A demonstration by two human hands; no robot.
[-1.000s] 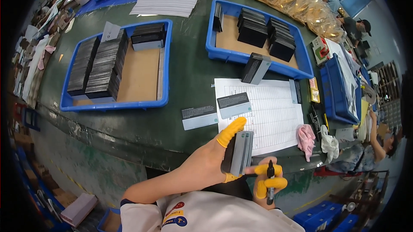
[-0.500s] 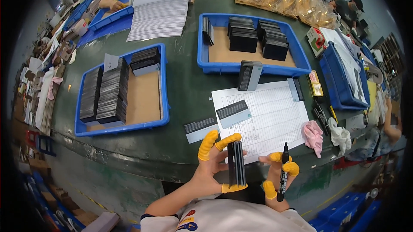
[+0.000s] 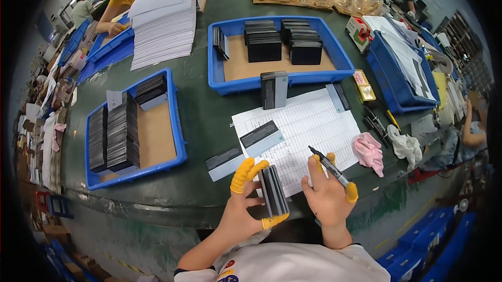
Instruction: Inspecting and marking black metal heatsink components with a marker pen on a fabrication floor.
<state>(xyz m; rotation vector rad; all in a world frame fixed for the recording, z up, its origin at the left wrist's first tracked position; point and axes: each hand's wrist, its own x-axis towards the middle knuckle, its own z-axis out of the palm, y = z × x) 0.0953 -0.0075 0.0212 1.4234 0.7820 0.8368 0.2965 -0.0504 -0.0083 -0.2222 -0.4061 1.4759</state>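
Observation:
My left hand (image 3: 239,214), with yellow finger cots, grips a small stack of thin dark cards (image 3: 274,193) on edge between thumb and fingers. To its right, my right hand (image 3: 330,203) holds a black marker (image 3: 334,170) slanting up to the left, its dark tip end over a printed grid sheet (image 3: 314,125). One black-and-grey card (image 3: 261,138) lies on the sheet, and another card (image 3: 225,162) lies just left of it. A further card (image 3: 337,98) rests at the sheet's far right corner. Upright at the sheet's far edge is a small card block (image 3: 274,91).
Two blue trays hold rows of dark cards: a far tray (image 3: 308,77) and a left tray (image 3: 180,130). At right lie a pink cloth (image 3: 368,152), a white cloth (image 3: 405,145) and a blue bin (image 3: 389,80) of papers. A tall paper stack (image 3: 164,31) stands near a person in yellow.
The marker has tilted from upright to slanting left as my right hand moved up over the sheet. The card stack in my left hand has tilted. The whole view has shifted.

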